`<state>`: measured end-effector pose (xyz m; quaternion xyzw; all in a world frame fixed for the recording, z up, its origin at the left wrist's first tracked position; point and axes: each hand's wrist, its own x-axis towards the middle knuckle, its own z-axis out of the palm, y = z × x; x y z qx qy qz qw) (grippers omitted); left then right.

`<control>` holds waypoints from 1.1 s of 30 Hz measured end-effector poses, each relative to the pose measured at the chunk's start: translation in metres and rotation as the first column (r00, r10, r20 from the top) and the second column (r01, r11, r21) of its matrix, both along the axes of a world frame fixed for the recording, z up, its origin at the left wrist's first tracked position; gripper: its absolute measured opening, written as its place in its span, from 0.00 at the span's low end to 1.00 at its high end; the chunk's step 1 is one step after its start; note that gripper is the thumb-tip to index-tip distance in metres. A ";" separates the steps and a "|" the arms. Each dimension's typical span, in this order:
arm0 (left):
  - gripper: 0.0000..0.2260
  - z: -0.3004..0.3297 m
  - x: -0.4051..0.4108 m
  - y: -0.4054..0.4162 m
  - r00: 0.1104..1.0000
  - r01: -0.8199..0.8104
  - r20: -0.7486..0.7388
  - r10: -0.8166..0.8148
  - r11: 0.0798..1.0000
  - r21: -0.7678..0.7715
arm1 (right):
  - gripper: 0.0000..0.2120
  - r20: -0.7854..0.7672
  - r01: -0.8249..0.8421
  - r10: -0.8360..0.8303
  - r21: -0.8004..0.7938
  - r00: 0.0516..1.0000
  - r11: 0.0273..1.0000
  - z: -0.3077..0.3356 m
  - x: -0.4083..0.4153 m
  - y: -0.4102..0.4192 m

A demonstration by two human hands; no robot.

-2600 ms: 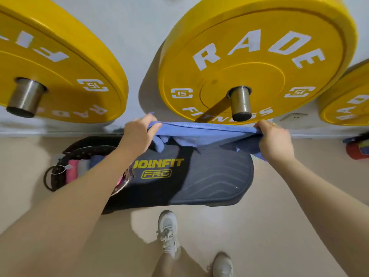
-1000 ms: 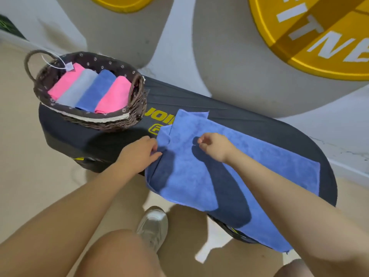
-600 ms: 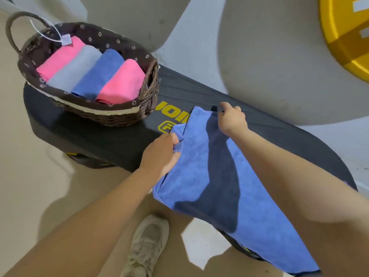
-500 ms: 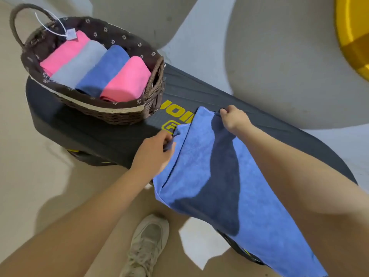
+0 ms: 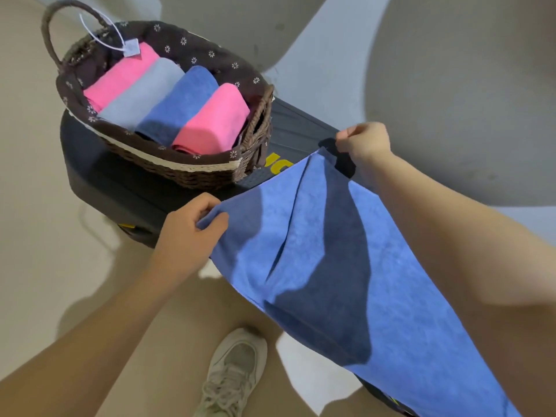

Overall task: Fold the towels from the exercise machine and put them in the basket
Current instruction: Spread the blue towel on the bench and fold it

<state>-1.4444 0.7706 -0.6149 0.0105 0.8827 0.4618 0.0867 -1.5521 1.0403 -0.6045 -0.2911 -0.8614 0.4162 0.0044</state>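
Head view: a blue towel [image 5: 331, 266] lies spread over the dark exercise platform [image 5: 126, 188], its near edge hanging off. The left hand [image 5: 186, 233] pinches its near-left corner; the right hand [image 5: 365, 142] pinches the far corner. At far left on the platform, the wicker basket [image 5: 186, 173] holds four rolled towels [image 5: 168, 103].

place: gym | evidence: black padded exercise bench [image 5: 301, 121], sneaker [image 5: 234, 368]
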 end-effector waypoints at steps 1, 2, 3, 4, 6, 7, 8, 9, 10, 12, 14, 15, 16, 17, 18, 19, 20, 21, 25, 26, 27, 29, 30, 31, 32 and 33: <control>0.07 -0.003 0.001 -0.005 1.000 -0.026 0.007 0.026 1.000 -0.009 | 0.05 0.003 -0.032 0.032 -0.008 0.999 0.999 -0.001 -0.003 -0.005; 0.07 -0.007 0.002 -0.010 0.998 -0.056 0.014 0.057 0.998 -0.020 | 0.05 0.024 -0.072 0.071 0.030 0.997 0.997 -0.003 -0.006 -0.009; 0.07 -0.011 0.003 -0.015 0.996 -0.087 0.020 0.087 0.996 -0.030 | 0.06 0.079 -0.113 0.106 0.096 0.991 0.989 -0.006 -0.008 -0.014; 0.07 -0.014 0.003 -0.020 0.993 -0.112 0.025 0.113 0.993 -0.045 | 0.08 0.152 -0.161 0.137 0.157 0.979 0.974 -0.008 -0.010 -0.019; 0.06 -0.020 0.003 -0.030 0.990 -0.137 0.031 0.140 0.986 -0.093 | 0.14 0.285 -0.208 0.145 0.205 0.947 0.956 -0.015 -0.009 -0.027; 0.06 -0.023 0.002 -0.034 0.989 -0.136 0.032 0.142 0.982 -0.130 | 0.15 0.315 -0.201 0.130 0.207 0.940 0.957 -0.019 -0.011 -0.029; 0.05 -0.025 0.001 -0.038 0.990 -0.134 0.028 0.141 0.976 -0.174 | 0.14 0.331 -0.181 0.106 0.204 0.938 0.962 -0.023 -0.012 -0.030; 0.05 -0.027 -0.001 -0.042 0.990 -0.134 0.014 0.141 0.965 -0.224 | 0.13 0.336 -0.168 0.091 0.207 0.938 0.964 -0.025 -0.014 -0.032; 0.05 -0.029 -0.002 -0.045 0.990 -0.137 -0.017 0.137 0.951 -0.279 | 0.12 0.328 -0.166 0.091 0.207 0.940 0.964 -0.027 -0.015 -0.032; 0.04 -0.029 -0.005 -0.048 0.988 -0.151 -0.087 0.128 0.921 -0.359 | 0.08 0.292 -0.204 0.132 0.232 0.947 0.951 -0.027 -0.018 -0.033; 0.02 -0.028 -0.008 -0.048 0.987 -0.154 -0.114 0.117 0.903 -0.400 | 0.07 0.197 -0.231 0.188 0.229 0.962 0.945 -0.028 -0.023 -0.031; 0.05 -0.028 -0.008 -0.048 0.987 -0.150 -0.112 0.113 0.892 -0.426 | 0.08 0.131 -0.220 0.198 0.192 0.971 0.956 -0.027 -0.025 -0.031; 0.07 -0.029 -0.008 -0.047 0.988 -0.141 -0.115 0.099 0.881 -0.453 | 0.11 0.058 -0.190 0.184 0.119 0.981 0.975 -0.024 -0.027 -0.031; 0.08 -0.030 -0.008 -0.046 0.988 -0.127 -0.136 0.071 0.872 -0.473 | 0.13 -0.017 -0.146 0.146 0.013 0.989 0.989 -0.021 -0.029 -0.032; 0.08 -0.031 -0.007 -0.045 0.986 -0.106 -0.166 0.027 0.868 -0.486 | 0.14 -0.088 -0.109 0.100 -0.111 0.991 0.988 -0.018 -0.031 -0.033; 0.08 -0.031 -0.006 -0.043 0.981 -0.078 -0.195 -0.022 0.869 -0.489 | 0.13 -0.140 -0.094 0.064 -0.226 0.988 0.970 -0.015 -0.031 -0.035; 0.08 -0.031 -0.005 -0.040 0.974 -0.045 -0.215 -0.069 0.873 -0.486 | 0.11 -0.172 -0.106 0.054 -0.305 0.984 0.946 -0.012 -0.030 -0.038; 0.08 -0.030 -0.004 -0.037 0.967 -0.009 -0.228 -0.115 0.877 -0.480 | 0.09 -0.184 -0.136 0.079 -0.322 0.980 0.937 -0.011 -0.026 -0.040; 0.05 -0.020 -0.002 -0.010 0.917 0.163 -0.270 -0.293 0.894 -0.417 | 0.17 -0.074 -0.190 0.189 -0.010 0.979 0.982 -0.005 0.014 -0.025; 0.06 -0.015 -0.002 0.002 0.891 0.219 -0.285 -0.353 0.885 -0.412 | 0.17 -0.058 -0.193 0.196 0.052 0.979 0.980 -0.003 0.028 -0.014; 0.07 -0.009 -0.002 0.017 0.867 0.273 -0.281 -0.411 0.865 -0.420 | 0.17 -0.037 -0.194 0.198 0.093 0.980 0.977 0.001 0.043 -0.001; 0.09 0.002 -0.006 0.050 0.855 0.377 -0.190 -0.482 0.830 -0.410 | 0.17 0.027 -0.156 0.153 0.157 0.988 0.975 0.009 0.076 0.031; 0.10 0.005 -0.008 0.067 0.838 0.445 -0.128 -0.530 0.802 -0.399 | 0.17 0.069 -0.133 0.121 0.198 0.990 0.971 0.013 0.095 0.048; 0.10 0.010 -0.009 0.087 0.793 0.516 -0.122 -0.596 0.765 -0.384 | 0.17 0.106 -0.112 0.089 0.237 0.990 0.965 0.017 0.114 0.066; 0.10 0.012 -0.009 0.107 0.723 0.583 -0.164 -0.671 0.720 -0.375 | 0.17 0.142 -0.090 0.053 0.265 0.988 0.960 0.020 0.134 0.085; 0.09 0.017 -0.008 0.128 0.667 0.640 -0.179 -0.723 0.679 -0.359 | 0.17 0.178 -0.060 0.008 0.288 0.984 0.956 0.022 0.155 0.104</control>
